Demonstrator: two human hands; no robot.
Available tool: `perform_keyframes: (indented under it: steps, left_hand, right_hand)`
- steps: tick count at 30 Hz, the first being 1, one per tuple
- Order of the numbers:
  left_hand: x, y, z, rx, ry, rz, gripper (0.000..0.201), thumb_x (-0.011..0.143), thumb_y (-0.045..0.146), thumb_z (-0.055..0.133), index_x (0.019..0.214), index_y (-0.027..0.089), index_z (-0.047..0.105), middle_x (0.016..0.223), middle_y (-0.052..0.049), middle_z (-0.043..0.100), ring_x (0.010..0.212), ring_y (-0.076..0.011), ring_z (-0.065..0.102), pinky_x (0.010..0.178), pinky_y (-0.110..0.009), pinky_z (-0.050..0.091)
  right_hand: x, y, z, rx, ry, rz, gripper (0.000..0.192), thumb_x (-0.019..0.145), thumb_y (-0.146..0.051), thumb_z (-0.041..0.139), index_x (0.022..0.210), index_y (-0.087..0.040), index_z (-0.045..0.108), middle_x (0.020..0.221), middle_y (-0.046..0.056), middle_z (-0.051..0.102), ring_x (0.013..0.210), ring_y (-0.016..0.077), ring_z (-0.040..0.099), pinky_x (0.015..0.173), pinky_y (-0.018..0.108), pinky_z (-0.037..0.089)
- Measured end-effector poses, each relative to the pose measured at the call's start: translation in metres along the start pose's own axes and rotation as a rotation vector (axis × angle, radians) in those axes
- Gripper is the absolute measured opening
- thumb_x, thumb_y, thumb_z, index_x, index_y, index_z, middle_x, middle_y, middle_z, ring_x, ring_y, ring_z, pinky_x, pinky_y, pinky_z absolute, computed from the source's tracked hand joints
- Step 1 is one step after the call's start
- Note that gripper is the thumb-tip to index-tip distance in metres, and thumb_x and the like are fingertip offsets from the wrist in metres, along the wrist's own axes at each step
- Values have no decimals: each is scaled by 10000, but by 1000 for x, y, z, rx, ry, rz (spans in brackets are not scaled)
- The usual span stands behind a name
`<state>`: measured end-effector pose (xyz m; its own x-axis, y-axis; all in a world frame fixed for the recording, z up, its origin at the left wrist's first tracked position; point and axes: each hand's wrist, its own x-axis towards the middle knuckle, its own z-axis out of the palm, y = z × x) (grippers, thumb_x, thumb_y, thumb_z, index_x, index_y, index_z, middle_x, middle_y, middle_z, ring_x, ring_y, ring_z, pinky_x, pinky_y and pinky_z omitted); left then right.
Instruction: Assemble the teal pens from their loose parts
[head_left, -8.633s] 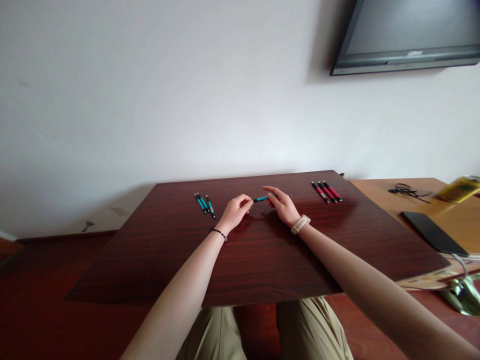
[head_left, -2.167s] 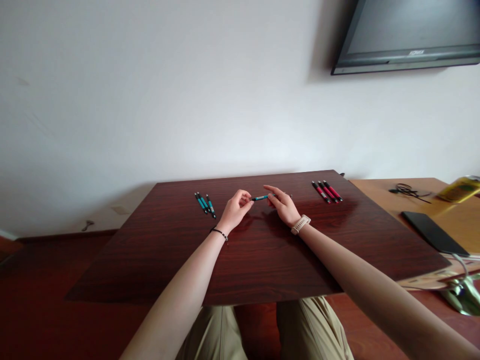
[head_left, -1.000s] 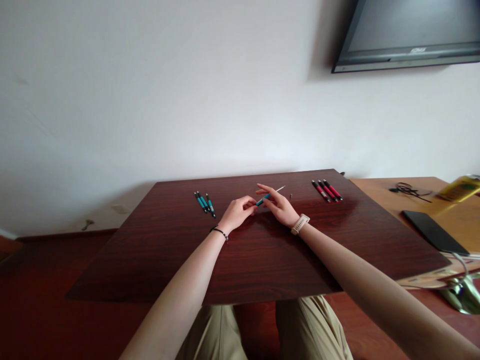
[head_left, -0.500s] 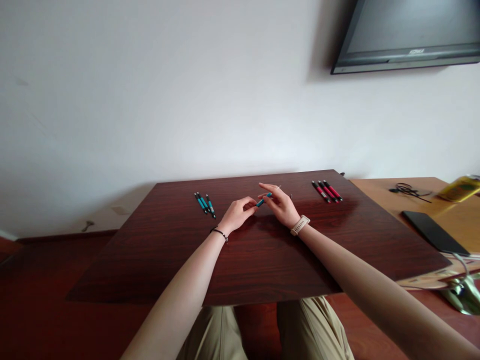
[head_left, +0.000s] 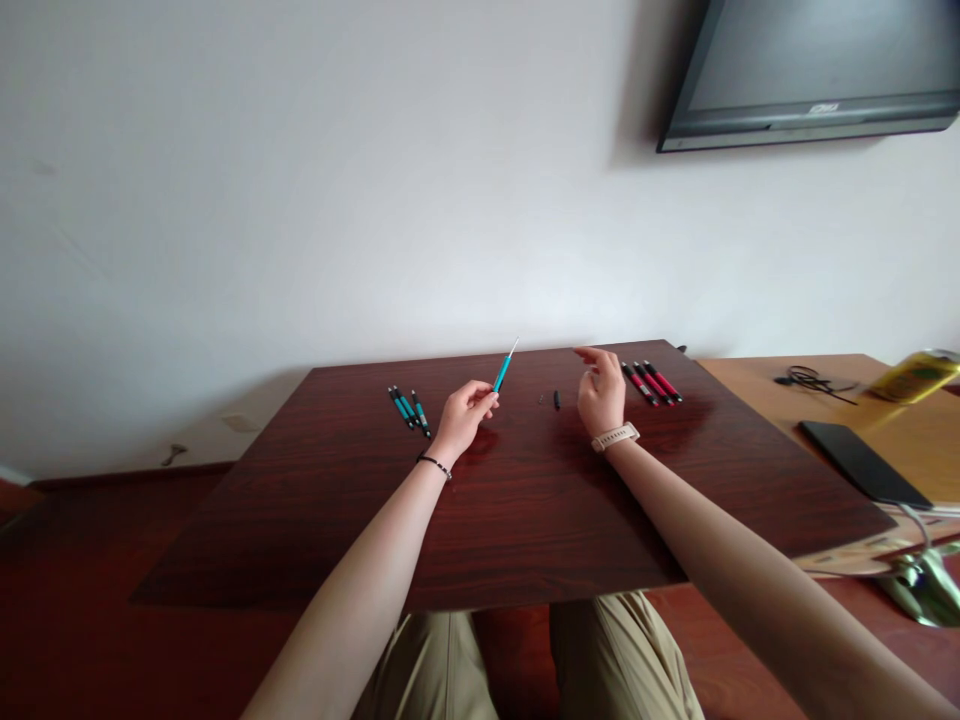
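Left hand (head_left: 463, 412) pinches teal pen barrel (head_left: 503, 368), tip raised toward the table's (head_left: 525, 500) far edge. Right hand (head_left: 602, 392) lifted, fingers loosely open and empty, just beside red pens (head_left: 651, 382).

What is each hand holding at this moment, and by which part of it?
The left hand holds a teal pen by its lower end, the thin tip pointing up and away. The right hand is open and holds nothing, raised beside the red pens.
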<state>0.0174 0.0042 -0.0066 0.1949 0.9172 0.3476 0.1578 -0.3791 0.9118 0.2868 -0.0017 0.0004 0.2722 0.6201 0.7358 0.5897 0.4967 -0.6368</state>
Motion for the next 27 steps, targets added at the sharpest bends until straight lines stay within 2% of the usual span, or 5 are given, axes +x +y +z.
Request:
perform_keyframes:
  steps: [3,8,11,21,27]
  left_hand:
    - [0,1,-1,-5,18,3,292,923,450,708,1012,173,687,878,-51,749,705,-142,671,671,-271,546]
    - [0,0,-1,-20,13,11,299,916,457,719,1001,172,686,841,-43,739,688,-138,662,652,-259,533]
    - [1,-1,-1,-37,16,8,289,908,446,725,988,171,689,832,-41,737,676,-134,654,649,-256,530]
    - [1,-3,-1,-12,2,12,275,901,432,725,980,171,696,816,-35,734,657,-131,644,663,-265,532]
    - [1,-5,-1,2,-10,13,266,908,424,717,988,171,695,829,-41,737,669,-137,653,668,-268,536]
  right_hand:
    - [4,20,-2,-103,13,56,512,788,-62,436,1230,-180,666,1167,143,667,1041,290,600,975,476,494]
    - [-4,28,4,-375,-204,200,457,828,-137,498,1246,-226,660,1200,116,699,1089,325,567,979,518,444]
    - [-9,24,7,-474,-292,215,443,851,-175,526,1266,-242,666,1277,121,684,1168,358,531,993,543,427]
    - [-9,32,7,-471,-319,253,521,774,-130,531,1264,-241,668,1356,160,616,1224,398,501,989,595,450]
    - [-10,24,9,-414,-408,146,482,794,-142,536,1239,-252,684,1313,125,670,1247,376,527,1080,593,403]
